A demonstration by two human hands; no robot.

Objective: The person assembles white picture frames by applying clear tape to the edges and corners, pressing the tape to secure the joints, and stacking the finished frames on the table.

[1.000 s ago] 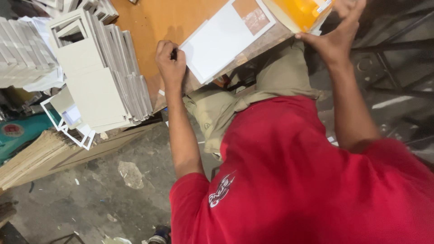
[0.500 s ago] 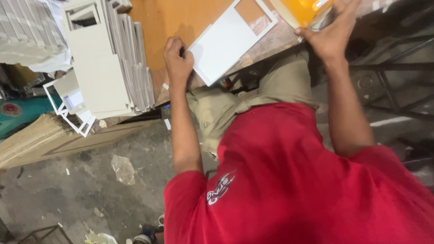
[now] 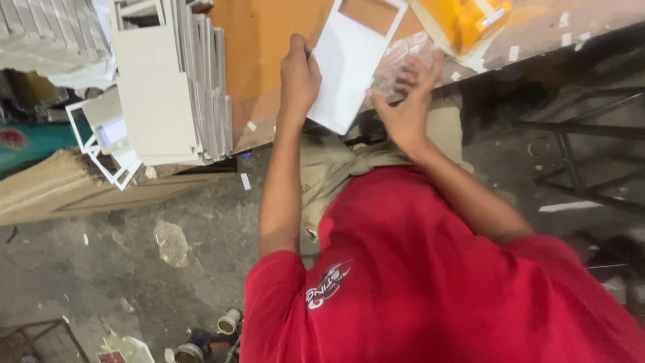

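My left hand (image 3: pixel 299 74) grips the left edge of a white rectangular panel (image 3: pixel 346 74) with a rectangular window cut out near its far end. The panel lies tilted on the orange tabletop (image 3: pixel 269 33) and juts over the near edge. My right hand (image 3: pixel 406 107) hovers with its fingers spread just right of the panel's near corner, over a crumpled clear plastic sheet (image 3: pixel 403 57). Its thumb points toward the panel. I cannot tell whether it touches it. My red shirt fills the lower part of the view.
A tall stack of white panels (image 3: pixel 171 87) stands on the table's left end, with loose white frames (image 3: pixel 101 144) hanging below. A yellow object (image 3: pixel 463 20) sits at the far right. Dark metal framing (image 3: pixel 578 134) stands at right. Wooden boards (image 3: pixel 60 191) and debris lie on the floor.
My right hand came off the yellow object and moved left and nearer, to the panel's near corner. The panel turned from lying crosswise to pointing away from me. My left hand kept its grip.
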